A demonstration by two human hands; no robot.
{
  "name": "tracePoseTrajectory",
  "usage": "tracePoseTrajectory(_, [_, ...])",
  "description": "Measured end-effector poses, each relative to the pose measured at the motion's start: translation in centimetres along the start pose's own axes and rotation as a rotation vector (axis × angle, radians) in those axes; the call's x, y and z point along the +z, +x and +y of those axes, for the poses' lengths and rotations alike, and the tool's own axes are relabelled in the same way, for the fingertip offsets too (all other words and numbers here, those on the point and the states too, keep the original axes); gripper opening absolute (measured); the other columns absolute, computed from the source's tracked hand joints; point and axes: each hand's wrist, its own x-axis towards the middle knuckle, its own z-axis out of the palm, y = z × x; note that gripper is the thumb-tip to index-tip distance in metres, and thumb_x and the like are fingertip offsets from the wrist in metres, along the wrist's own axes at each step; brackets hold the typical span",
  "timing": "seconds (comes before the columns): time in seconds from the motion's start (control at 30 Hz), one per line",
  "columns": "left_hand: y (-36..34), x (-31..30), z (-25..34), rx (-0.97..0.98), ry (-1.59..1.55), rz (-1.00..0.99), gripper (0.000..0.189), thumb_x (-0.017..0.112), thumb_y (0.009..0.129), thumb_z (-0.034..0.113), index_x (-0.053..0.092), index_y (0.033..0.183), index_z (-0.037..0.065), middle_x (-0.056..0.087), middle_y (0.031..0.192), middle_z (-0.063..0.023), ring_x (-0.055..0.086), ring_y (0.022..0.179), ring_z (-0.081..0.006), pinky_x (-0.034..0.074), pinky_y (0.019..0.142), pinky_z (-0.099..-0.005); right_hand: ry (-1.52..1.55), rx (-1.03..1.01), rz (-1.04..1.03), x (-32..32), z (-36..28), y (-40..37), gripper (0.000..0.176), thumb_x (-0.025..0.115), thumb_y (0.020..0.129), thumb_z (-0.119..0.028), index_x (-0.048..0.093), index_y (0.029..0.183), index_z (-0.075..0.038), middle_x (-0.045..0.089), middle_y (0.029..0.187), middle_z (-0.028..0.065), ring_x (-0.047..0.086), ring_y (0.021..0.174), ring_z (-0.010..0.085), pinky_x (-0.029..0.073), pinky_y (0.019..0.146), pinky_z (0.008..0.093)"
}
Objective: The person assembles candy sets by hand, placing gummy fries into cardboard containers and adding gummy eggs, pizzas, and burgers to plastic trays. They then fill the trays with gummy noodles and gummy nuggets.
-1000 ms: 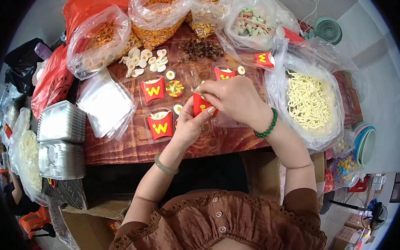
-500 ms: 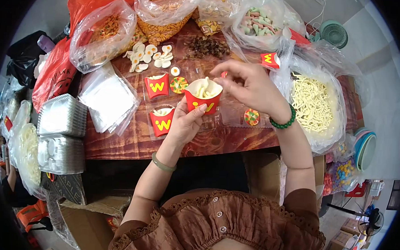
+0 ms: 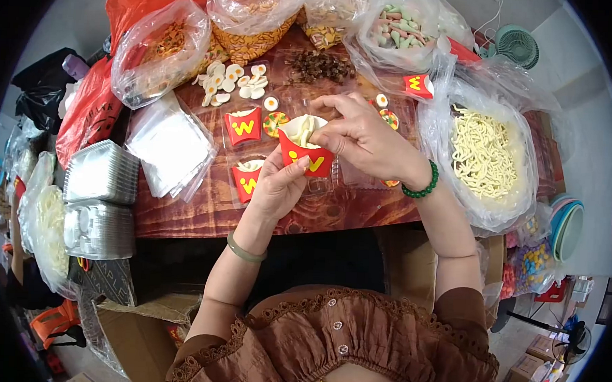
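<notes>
Head view: filled bags [image 3: 251,42] crowd the table [image 3: 175,216] beyond the hands [image 3: 281,188].

The carton [image 3: 309,155] is red with a yellow mark on its front and a white inside; the sticks [image 3: 300,131] in it are cream; the surface [image 3: 360,210] is reddish-brown with darker wood-grain streaks; the noodles [image 3: 484,154] are pale yellow; the eggs [image 3: 226,84] are white with orange centres; the pizza [image 3: 275,124] mixes yellow, green and red; the crumbs [image 3: 318,67] are dark brown; the bracelet [image 3: 424,185] is deep green, the bangle [image 3: 244,250] pale grey-green; the blouse [image 3: 279,340] is brown with pale buttons [image 3: 337,325].
</notes>
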Motion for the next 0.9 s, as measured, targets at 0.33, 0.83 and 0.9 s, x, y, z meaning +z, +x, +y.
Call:
tracePoseTrajectory(0.33, [-0.5, -1.0, 1.6, -0.127, -0.344, -0.162, 0.054, 0.055, 0.091, 0.027, 0.035, 0.136, 0.005, 0.052, 0.128, -0.0128, 0.053, 0.114, -0.0296, 0.041, 0.099, -0.0436, 0.589, 0.132, 0.288, 0.2, -0.3, 0.7, 0.024, 0.052, 0.094, -0.014, 0.06, 0.114, -0.003, 0.062, 0.106, 0.0052, 0.057, 0.099, 0.013, 0.044, 0.087, 0.0269])
tracePoseTrajectory(0.83, [-0.5, 0.1, 2.1, -0.082, -0.405, -0.255, 0.045, 0.058, 0.09, 0.027, 0.047, 0.128, 0.006, 0.052, 0.118, -0.0053, 0.044, 0.091, -0.0192, 0.041, 0.086, -0.0339, 0.925, 0.037, 0.207, 2.4, -1.8, 1.1, 0.025, 0.054, 0.089, -0.004, 0.058, 0.113, 0.0, 0.061, 0.106, 0.0059, 0.06, 0.096, 0.0102, 0.051, 0.083, 0.0241])
tracePoseTrajectory(0.9, [-0.5, 0.3, 2.2, -0.101, -0.448, -0.271, 0.046, 0.058, 0.089, 0.027, 0.046, 0.128, 0.006, 0.053, 0.116, -0.0049, 0.045, 0.091, -0.0186, 0.041, 0.086, -0.0338, 0.908, 0.026, 0.238, 2.7, -1.7, 1.2, 0.024, 0.055, 0.089, -0.005, 0.058, 0.113, 0.0, 0.06, 0.107, 0.0063, 0.06, 0.096, 0.0108, 0.05, 0.083, 0.0245])
